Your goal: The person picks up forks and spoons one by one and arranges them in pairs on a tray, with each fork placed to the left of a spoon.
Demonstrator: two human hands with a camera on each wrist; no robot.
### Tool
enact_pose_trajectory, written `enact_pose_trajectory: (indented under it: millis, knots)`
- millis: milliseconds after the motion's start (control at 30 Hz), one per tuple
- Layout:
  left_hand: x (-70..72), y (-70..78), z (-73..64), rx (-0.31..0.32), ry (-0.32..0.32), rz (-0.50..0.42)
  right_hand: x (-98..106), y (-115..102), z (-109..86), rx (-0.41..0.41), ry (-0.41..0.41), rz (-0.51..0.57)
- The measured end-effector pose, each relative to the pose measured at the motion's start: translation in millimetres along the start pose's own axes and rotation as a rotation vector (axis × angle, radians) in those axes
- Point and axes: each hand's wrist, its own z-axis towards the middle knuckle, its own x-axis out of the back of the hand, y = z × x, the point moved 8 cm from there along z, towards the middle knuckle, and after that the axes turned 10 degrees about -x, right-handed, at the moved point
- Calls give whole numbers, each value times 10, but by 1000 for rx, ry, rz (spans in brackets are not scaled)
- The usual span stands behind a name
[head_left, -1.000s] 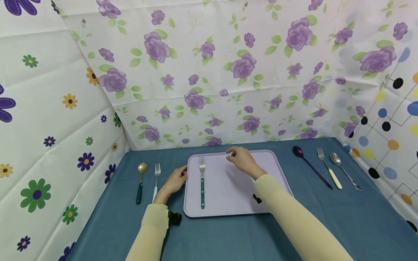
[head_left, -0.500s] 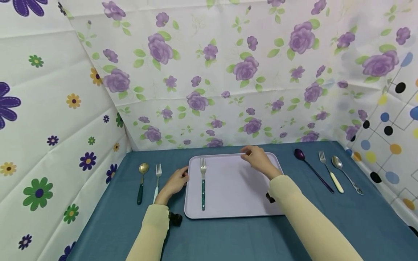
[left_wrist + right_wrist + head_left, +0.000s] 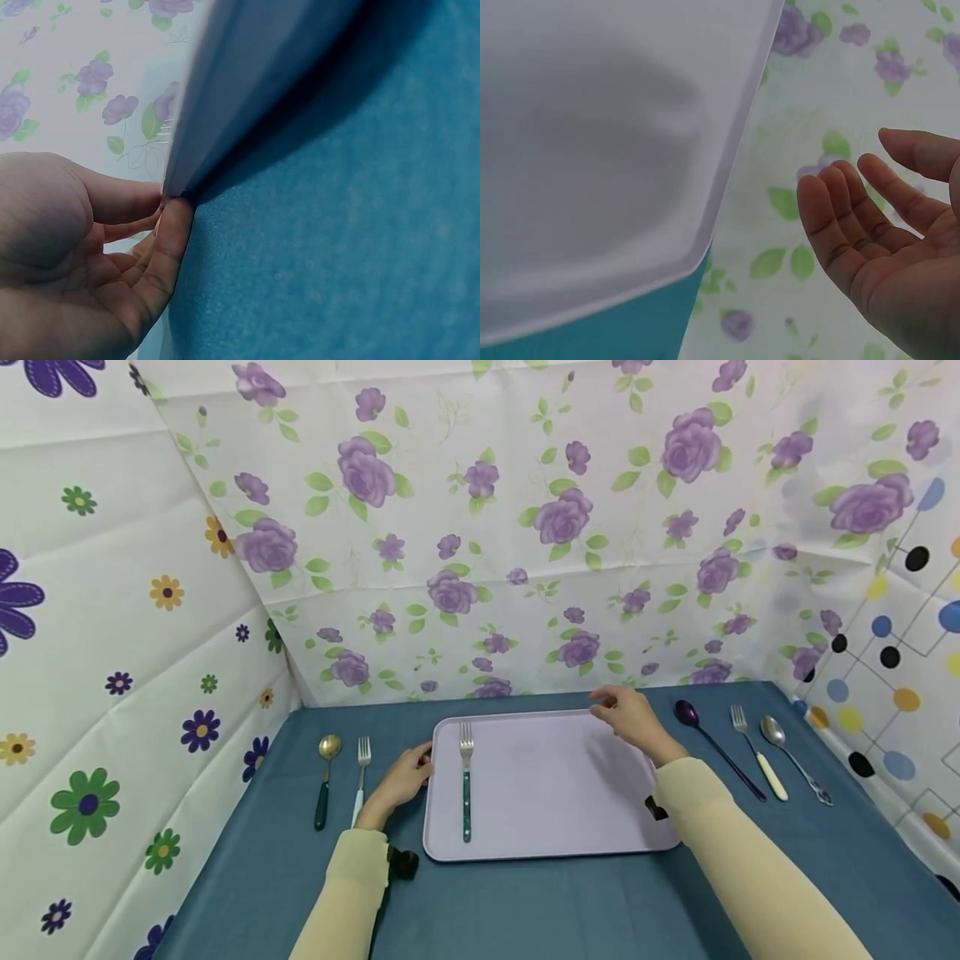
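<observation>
The left grip (image 3: 402,774) pinches the lilac tray (image 3: 540,793) by its left rim, to steady it on the worktop (image 3: 547,906), I'd say. Right grip (image 3: 633,720): fingers loose, holding nothing, by the far right corner, height hard to judge.

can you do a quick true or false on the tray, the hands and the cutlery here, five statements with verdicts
1. A green-handled fork lies on the tray. True.
2. The left hand pinches the tray's edge. True.
3. The right hand is holding a spoon. False: the right hand holds nothing, near the tray's far right corner.
4. Three pieces of cutlery lie left of the tray. False: there are two, a gold-bowled spoon and a pale-handled fork.
5. Right of the tray, the purple spoon lies nearest to it, ahead of the cream-handled fork and silver spoon. True.
</observation>
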Motion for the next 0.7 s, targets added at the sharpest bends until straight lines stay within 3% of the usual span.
enact_pose_trajectory:
  millis: [367,700]
  knots:
    - [-7,-43,-14,14,7,4,215,241,-44,-52,-8,15]
    - [-4,-2,3,-11,-2,-2,503,490,-61,-85,38,-48]
